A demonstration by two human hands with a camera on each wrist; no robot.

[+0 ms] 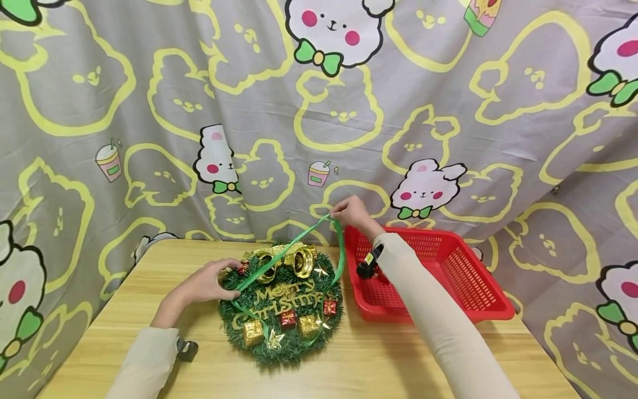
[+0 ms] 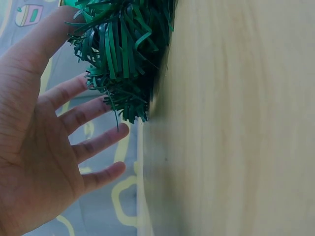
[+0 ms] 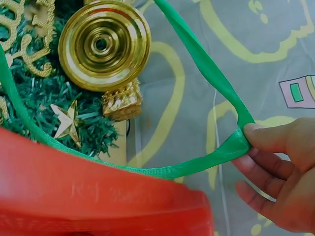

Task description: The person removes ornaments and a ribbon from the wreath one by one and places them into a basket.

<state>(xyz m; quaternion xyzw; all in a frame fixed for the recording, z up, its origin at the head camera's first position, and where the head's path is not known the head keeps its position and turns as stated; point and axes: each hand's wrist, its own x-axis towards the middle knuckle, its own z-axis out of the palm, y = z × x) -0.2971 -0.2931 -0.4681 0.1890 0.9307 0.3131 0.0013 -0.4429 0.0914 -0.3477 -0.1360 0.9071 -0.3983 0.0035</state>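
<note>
A round green Christmas wreath point(image 1: 284, 354) lies on the table, with gold bells point(image 1: 302, 262), small gift boxes, stars and gold "Merry Christmas" lettering. At its left edge is my left hand point(image 1: 209, 282); thumb and index finger reach onto the greenery, and the other fingers are spread in the left wrist view. A green ribbon point(image 1: 286, 249) slants from beside the left thumb up to my right hand point(image 1: 351, 215). That hand pinches the ribbon between thumb and fingers, above the wreath's back right side. From the pinch, the ribbon hangs back down to the wreath's right side.
A red plastic basket point(image 1: 485, 288) stands right of the wreath, under my right forearm, with some small red items point(image 1: 381, 275) partly hidden inside. The wooden table point(image 1: 349, 366) ends at a grey patterned curtain point(image 1: 269, 127) behind.
</note>
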